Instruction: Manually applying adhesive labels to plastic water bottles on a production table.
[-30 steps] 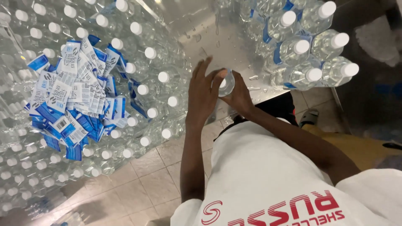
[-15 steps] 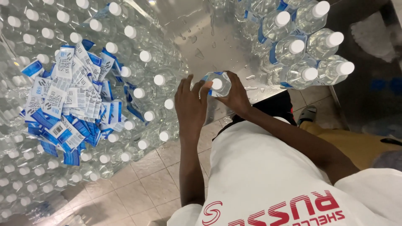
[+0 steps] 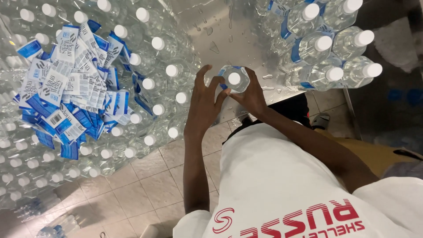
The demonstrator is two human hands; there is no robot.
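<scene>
Since before, bottle (image 3: 234,78) sits nearer table edge (image 3: 246,105); right hand (image 3: 252,94) grips it, left hand (image 3: 203,103) fingers half-spread on label. Labeling step; I'd press next.

- We see a heap of loose blue-and-white labels (image 3: 70,88) lying on a mass of unlabelled, white-capped bottles (image 3: 145,83).
- Labelled bottles (image 3: 326,57) stand clustered on the wet metal table (image 3: 229,35).
- Beige floor tiles (image 3: 145,189) lie below.
</scene>
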